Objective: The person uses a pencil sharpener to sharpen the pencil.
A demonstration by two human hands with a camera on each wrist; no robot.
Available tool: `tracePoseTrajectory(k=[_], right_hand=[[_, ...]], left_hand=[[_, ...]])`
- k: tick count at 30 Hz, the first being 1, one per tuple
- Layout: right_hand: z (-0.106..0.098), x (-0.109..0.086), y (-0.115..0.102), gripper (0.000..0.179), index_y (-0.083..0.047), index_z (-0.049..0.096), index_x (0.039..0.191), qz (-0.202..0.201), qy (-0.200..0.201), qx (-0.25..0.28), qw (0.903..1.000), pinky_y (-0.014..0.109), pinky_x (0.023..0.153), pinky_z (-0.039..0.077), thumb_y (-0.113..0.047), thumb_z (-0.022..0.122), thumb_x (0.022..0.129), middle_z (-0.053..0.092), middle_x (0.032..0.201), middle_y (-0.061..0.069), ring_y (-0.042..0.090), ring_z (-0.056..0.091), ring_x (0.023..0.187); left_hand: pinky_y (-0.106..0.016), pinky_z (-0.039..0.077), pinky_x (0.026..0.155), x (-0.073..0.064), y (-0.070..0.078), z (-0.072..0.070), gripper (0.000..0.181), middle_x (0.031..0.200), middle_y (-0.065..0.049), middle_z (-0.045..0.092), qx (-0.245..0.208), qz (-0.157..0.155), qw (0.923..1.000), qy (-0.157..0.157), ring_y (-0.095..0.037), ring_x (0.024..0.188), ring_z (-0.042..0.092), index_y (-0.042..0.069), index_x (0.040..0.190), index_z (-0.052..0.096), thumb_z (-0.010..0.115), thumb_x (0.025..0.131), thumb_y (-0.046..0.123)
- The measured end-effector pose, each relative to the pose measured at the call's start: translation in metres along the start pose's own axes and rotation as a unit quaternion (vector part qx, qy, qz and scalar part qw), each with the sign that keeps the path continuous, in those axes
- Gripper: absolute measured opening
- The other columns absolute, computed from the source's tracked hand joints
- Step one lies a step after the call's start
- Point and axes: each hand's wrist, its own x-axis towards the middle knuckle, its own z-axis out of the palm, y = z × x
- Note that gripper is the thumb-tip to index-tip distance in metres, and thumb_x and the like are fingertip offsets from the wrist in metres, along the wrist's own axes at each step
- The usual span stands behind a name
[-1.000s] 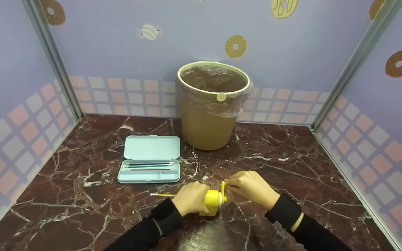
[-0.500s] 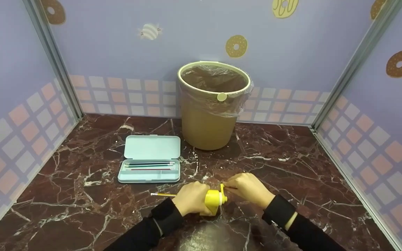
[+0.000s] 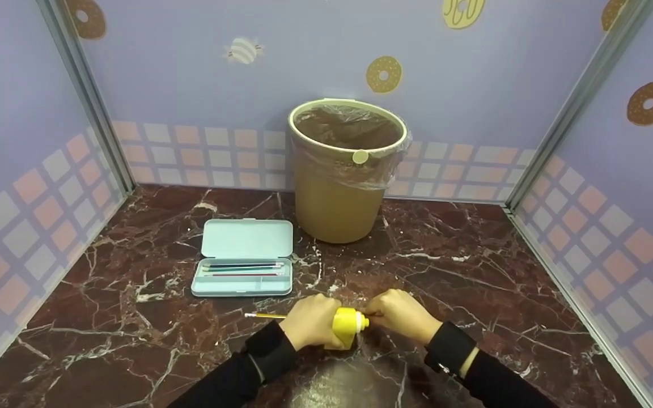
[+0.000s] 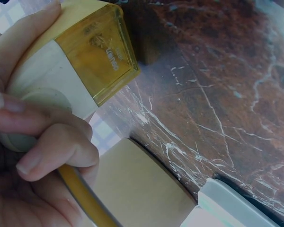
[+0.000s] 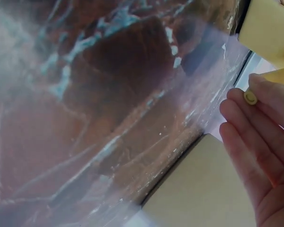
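Note:
My left hand (image 3: pixel 312 320) grips a yellow crank pencil sharpener (image 3: pixel 344 324) low over the marble top. A yellow pencil (image 3: pixel 265 315) juts out leftward past that hand, its white eraser end outermost. In the left wrist view, fingers curl around the pale side of the sharpener, beside its clear amber shavings drawer (image 4: pixel 104 54), and the pencil (image 4: pixel 85 194) runs beneath them. My right hand (image 3: pixel 403 313) pinches the small crank knob (image 5: pixel 250 97) between thumb and fingers, at the sharpener's right end. The crank arm is mostly hidden by that hand in the head view.
A light blue pencil case (image 3: pixel 247 238) lies open at left, holding several pencils (image 3: pixel 244 266). Behind the hands stands a tan trash bin (image 3: pixel 338 198) with a clear liner. Pale specks dot the marble surface (image 3: pixel 445 255). Patterned walls (image 3: pixel 190 85) enclose the back and sides.
My right hand has swung the crank from upright, down and toward the person, drawing slightly closer to the sharpener. My left hand, sharpener and pencil have stayed put.

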Motion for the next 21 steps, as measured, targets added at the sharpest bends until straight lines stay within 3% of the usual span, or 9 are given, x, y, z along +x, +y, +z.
tracePoseTrajectory(k=[6, 10, 15, 21], right_hand=[[0.003, -0.004, -0.002, 0.019, -0.014, 0.068, 0.069, 0.006, -0.013, 0.011, 0.9998, 0.017, 0.055, 0.045, -0.011, 0.083, 0.08, 0.069, 0.066, -0.005, 0.0, 0.051, 0.056], [0.004, -0.006, -0.005, 0.025, -0.013, 0.064, 0.065, 0.015, -0.02, 0.011, 0.9996, 0.016, 0.053, 0.042, -0.016, 0.084, 0.081, 0.065, 0.062, -0.005, -0.002, 0.047, 0.055], [0.005, -0.009, -0.009, 0.032, -0.012, 0.061, 0.061, 0.023, -0.021, 0.013, 0.9994, 0.015, 0.052, 0.042, -0.021, 0.083, 0.082, 0.064, 0.059, -0.004, -0.001, 0.048, 0.053], [0.008, -0.014, -0.014, 0.021, -0.013, 0.072, 0.067, 0.02, -0.02, 0.03, 0.9991, 0.013, 0.056, 0.05, -0.02, 0.083, 0.083, 0.073, 0.066, -0.004, 0.002, 0.063, 0.057]], left_hand=[[-0.032, 0.056, 0.063, 0.0, 0.002, -0.001, 0.049, 0.077, -0.002, 0.071, -0.003, 0.004, 1.0, 0.001, -0.018, 0.066, 0.063, 0.01, 0.083, 0.068, 0.097, 0.057, 0.04], [-0.032, 0.057, 0.063, 0.0, 0.001, -0.001, 0.05, 0.078, -0.003, 0.071, 0.002, 0.002, 1.0, -0.001, -0.019, 0.067, 0.064, 0.01, 0.085, 0.068, 0.097, 0.058, 0.04], [-0.033, 0.057, 0.064, 0.0, 0.002, 0.0, 0.05, 0.079, -0.004, 0.072, 0.01, 0.005, 0.9999, 0.003, -0.021, 0.069, 0.065, 0.009, 0.086, 0.068, 0.097, 0.058, 0.04], [-0.033, 0.058, 0.065, 0.0, 0.001, 0.0, 0.05, 0.079, -0.004, 0.072, 0.006, 0.005, 1.0, 0.003, -0.02, 0.068, 0.065, 0.009, 0.086, 0.069, 0.097, 0.058, 0.04]])
